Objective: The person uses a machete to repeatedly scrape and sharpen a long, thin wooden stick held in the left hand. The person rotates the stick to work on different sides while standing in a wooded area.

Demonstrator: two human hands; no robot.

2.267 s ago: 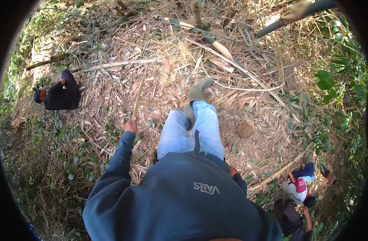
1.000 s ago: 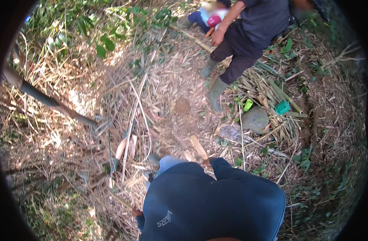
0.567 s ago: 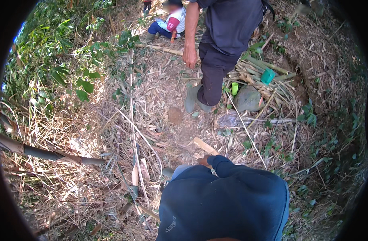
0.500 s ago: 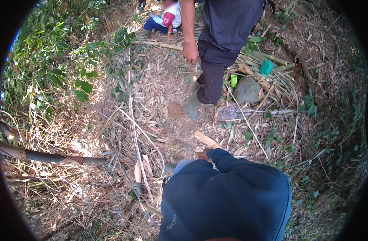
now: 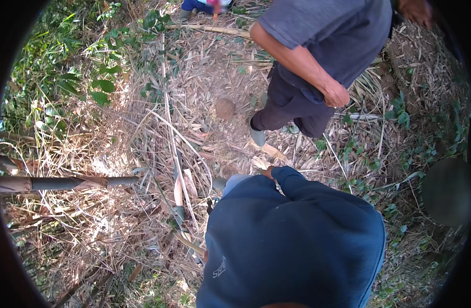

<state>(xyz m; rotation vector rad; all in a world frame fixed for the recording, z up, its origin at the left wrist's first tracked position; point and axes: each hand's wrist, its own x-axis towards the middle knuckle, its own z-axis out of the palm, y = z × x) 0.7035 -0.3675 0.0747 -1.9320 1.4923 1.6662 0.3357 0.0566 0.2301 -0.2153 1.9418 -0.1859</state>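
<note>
My dark blue sweatshirt [image 5: 292, 241] fills the lower middle. Past its front edge my right hand [image 5: 268, 172] comes out of the sleeve, low over the dry litter. Its fingers are small and partly hidden, so a grip cannot be made out. Pale split pieces [image 5: 258, 164] lie just ahead of it, with a flat pale strip [image 5: 275, 152] beyond. At the sweatshirt's left edge a small skin-coloured patch, perhaps my left hand [image 5: 205, 256], shows by a bamboo stick [image 5: 190, 244]; its fingers are hidden. My grey trouser knee [image 5: 235, 182] is beside the right hand.
A person in a grey T-shirt [image 5: 330, 31] and dark trousers stands close ahead on the right. Another person's legs [image 5: 194, 6] show at the top edge. A thick bamboo pole [image 5: 66, 183] juts in from the left. Long dry stems [image 5: 170, 123] and green leaves [image 5: 103, 85] lie leftward.
The person in grey has moved nearer and to the right, now covering the green cup and turquoise container. My view has tilted down; the seated person is mostly cut off.
</note>
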